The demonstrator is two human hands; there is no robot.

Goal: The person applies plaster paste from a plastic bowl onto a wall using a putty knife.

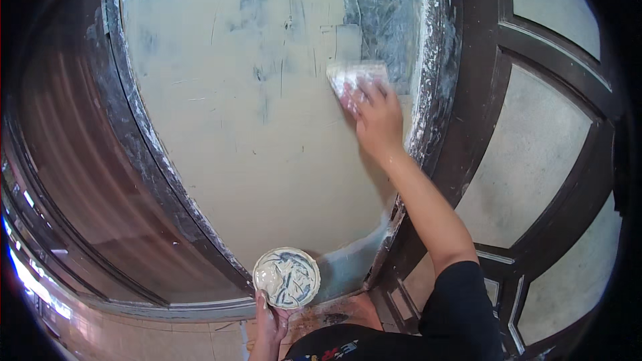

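My right hand [380, 120] grips a putty-smeared spreader [356, 75], its wide edge against the upper right of a flat panel [261, 180]. Cream putty covers most of that panel; blue-grey patches show through along the top, upper right and lower right corner. Low in the view, my left hand [270, 324] holds up a round tub [317, 289] from below, thumb at its side. Cream putty [287, 274] with dark streaks lies inside the tub. The spreader's edge and my right fingers are slightly blurred.
Dark frame strips with white smears border the panel on the left [157, 144] and right [428, 93]. Further right stands dark woodwork with pale inset panels [535, 154]. A brown glossy surface [87, 160] lies to the left, above a tiled floor [154, 344].
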